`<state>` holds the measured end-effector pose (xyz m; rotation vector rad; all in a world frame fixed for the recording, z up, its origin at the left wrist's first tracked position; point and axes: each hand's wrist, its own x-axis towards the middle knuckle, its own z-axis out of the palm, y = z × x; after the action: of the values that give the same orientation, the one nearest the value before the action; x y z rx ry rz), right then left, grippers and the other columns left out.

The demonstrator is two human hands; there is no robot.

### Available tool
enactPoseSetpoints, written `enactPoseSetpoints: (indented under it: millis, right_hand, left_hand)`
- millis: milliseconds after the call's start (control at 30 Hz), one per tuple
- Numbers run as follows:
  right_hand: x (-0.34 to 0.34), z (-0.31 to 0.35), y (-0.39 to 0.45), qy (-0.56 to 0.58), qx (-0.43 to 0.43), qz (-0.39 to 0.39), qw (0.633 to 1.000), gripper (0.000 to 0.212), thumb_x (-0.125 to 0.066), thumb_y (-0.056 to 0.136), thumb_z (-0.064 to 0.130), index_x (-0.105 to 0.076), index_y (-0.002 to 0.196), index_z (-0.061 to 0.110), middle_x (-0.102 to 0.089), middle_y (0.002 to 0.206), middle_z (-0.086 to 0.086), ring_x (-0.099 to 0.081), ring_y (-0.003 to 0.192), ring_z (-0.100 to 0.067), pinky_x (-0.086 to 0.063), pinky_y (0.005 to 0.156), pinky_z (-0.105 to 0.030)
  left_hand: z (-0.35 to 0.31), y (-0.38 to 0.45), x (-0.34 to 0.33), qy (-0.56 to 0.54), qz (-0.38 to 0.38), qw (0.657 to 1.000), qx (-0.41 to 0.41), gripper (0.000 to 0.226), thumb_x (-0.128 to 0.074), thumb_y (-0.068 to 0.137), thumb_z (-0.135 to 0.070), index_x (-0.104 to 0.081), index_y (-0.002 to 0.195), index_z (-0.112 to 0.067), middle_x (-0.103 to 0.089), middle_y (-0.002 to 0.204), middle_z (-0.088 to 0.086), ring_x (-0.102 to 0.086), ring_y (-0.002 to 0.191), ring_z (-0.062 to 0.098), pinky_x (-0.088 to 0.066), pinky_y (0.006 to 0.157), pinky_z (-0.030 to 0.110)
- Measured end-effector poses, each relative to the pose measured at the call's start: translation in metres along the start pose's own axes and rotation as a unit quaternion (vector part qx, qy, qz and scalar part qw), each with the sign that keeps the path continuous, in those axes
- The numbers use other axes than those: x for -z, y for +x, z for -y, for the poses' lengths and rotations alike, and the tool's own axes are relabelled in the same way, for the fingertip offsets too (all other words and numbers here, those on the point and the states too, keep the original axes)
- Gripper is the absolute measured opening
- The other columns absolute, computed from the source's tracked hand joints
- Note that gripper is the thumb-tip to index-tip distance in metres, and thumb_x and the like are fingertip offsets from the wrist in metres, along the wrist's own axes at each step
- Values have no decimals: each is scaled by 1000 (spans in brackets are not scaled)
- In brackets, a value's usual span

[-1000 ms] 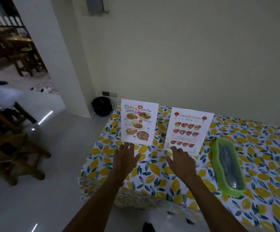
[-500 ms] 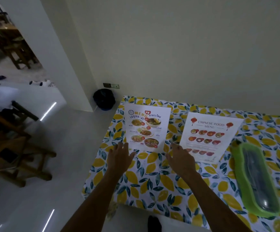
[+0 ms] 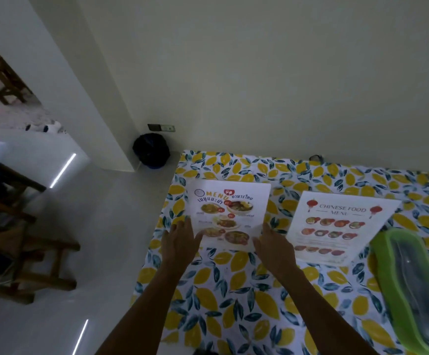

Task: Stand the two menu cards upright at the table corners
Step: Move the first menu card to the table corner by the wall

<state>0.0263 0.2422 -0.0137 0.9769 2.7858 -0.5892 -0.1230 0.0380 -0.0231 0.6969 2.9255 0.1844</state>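
Observation:
Two white menu cards lie on the lemon-print tablecloth [image 3: 234, 290]. The Thai menu card [image 3: 231, 213] is near the table's far left corner, and the Chinese food menu card [image 3: 336, 226] lies to its right. My left hand [image 3: 180, 242] is at the Thai card's lower left corner, fingers spread and thumb at the card's edge. My right hand [image 3: 272, 247] is at its lower right corner, fingers apart. Both hands flank the card; neither clearly grips it.
A long green container with a clear lid [image 3: 413, 290] lies at the table's right side, beside the Chinese card. The table stands against a pale wall. A black bin [image 3: 151, 149] sits on the floor past the left corner. Wooden chairs [image 3: 16, 239] stand at far left.
My right hand has shifted left, from below the Chinese card to the Thai card's lower right corner. My left hand stays at that card's lower left. The view has tipped downward.

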Motion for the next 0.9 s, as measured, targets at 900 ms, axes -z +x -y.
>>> enactPoseSetpoints:
  millis: [900]
  right_hand:
    - [78,116,257,-54,0,-149,987,38,-45,99,42,-50,118,9,-70,93,-16,-68,83,-34,-42,58,-33]
  left_hand:
    - [42,306,94,-46,-87,992,-76,49,-40,89,-66,-57,100,-21,-67,81,2,-65,67,23,-56,62,37]
